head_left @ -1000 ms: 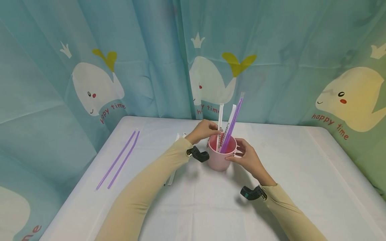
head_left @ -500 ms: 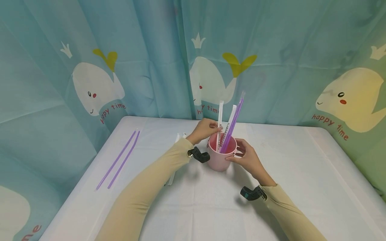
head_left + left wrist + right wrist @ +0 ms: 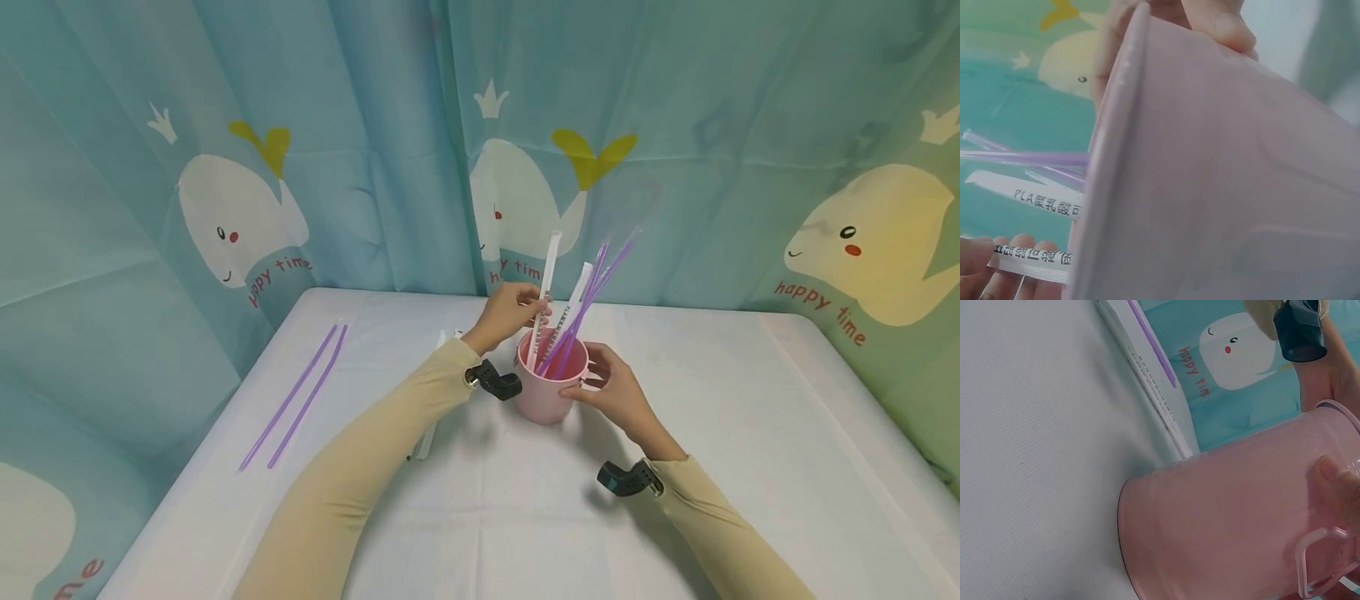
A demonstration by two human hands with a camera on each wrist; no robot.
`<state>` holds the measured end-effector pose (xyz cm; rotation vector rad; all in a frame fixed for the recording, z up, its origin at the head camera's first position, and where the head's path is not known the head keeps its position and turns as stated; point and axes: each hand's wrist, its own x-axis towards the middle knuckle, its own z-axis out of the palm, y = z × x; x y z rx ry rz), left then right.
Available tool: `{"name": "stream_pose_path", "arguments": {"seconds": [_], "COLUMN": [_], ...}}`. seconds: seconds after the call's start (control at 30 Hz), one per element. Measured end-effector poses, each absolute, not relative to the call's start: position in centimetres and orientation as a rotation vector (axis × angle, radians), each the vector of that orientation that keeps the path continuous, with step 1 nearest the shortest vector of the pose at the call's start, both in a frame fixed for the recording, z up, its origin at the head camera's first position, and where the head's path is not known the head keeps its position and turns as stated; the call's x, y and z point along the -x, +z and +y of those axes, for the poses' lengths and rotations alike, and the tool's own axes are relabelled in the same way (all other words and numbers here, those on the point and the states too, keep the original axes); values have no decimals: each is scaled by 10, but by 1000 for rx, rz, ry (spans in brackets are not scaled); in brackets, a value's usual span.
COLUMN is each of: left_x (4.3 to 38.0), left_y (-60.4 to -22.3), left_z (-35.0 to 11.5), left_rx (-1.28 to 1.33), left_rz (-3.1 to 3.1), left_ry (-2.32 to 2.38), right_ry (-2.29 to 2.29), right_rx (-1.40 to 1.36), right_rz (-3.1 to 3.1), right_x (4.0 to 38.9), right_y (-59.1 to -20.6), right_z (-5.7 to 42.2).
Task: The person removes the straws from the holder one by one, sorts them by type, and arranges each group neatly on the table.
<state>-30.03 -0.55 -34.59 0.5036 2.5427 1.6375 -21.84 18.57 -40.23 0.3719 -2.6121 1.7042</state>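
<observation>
A pink cup (image 3: 546,405) stands upright on the white table. My right hand (image 3: 621,396) grips it by its right side, thumb on the front wall near the handle (image 3: 1302,562). At the cup's mouth, my left hand (image 3: 507,315) pinches a white paper-wrapped straw (image 3: 551,260), whose lower end is inside the cup. Lettering on this wrapped straw (image 3: 1035,256) shows in the left wrist view. Another wrapped straw (image 3: 579,287) and purple straws (image 3: 611,265) in clear wrappers lean rightward out of the cup. The straws' bottom ends are hidden inside the cup.
Two purple straws (image 3: 296,392) lie side by side on the left of the table. White wrapped straws (image 3: 426,446) lie partly hidden under my left forearm. A blue curtain (image 3: 390,167) with whale prints hangs behind the table's back edge.
My left hand has risen slightly, lifting the white wrapped straw higher and tilting it. The purple straws have spread apart and cross now, one leaning farther right. The cup and right hand stay put.
</observation>
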Motion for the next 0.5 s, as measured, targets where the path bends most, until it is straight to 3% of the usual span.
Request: {"name": "stream_pose_path", "arguments": {"seconds": [0.5], "left_x": [298], "left_y": [-329], "left_z": [-12], "left_rx": [-535], "left_rz": [2476], "left_ry": [1756], "right_ry": [1700], "right_rx": [-363], "right_rz": [-2620], "right_x": [219], "right_y": [-403], "right_z": [186]}}
